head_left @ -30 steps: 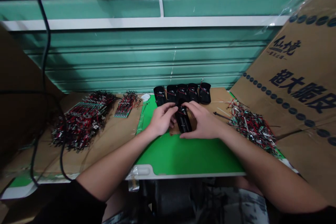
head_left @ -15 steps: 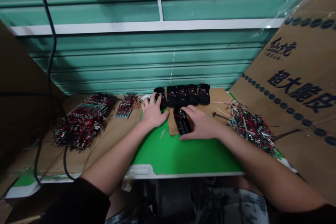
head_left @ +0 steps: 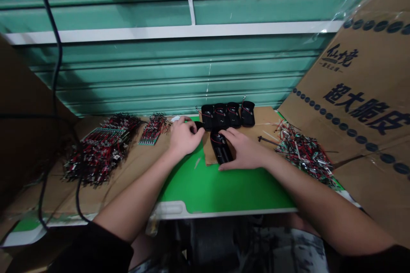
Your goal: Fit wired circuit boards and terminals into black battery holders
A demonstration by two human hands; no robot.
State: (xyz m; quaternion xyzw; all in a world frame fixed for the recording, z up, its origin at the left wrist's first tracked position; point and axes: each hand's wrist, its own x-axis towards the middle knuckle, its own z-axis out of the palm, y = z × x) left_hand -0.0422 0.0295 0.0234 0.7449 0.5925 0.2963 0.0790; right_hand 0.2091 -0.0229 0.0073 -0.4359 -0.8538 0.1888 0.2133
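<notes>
My left hand (head_left: 185,137) is closed around a black plastic housing (head_left: 197,126), most of it hidden behind my fingers and thumb. My right hand (head_left: 241,150) holds another black housing (head_left: 221,148) by its right side, thumb at the near end and fingers at the far end. A thin red wire runs across that one's upper part. Behind both hands, several similar black housings (head_left: 220,116) with red wires stand in a row against the green wall. Cardboard (head_left: 210,153) lies under the piece at my right hand.
Heaps of red and black wired parts lie left (head_left: 96,153) and right (head_left: 304,151). A small wired circuit panel (head_left: 150,136) is left of my left hand. The green board (head_left: 230,192) forms the near surface. Black cables (head_left: 57,64) hang at left; a carton (head_left: 361,94) stands at right.
My left hand has closed on the leftmost black housing and drawn it slightly toward me, away from the row. My right hand stays on its housing, and the view has shifted slightly.
</notes>
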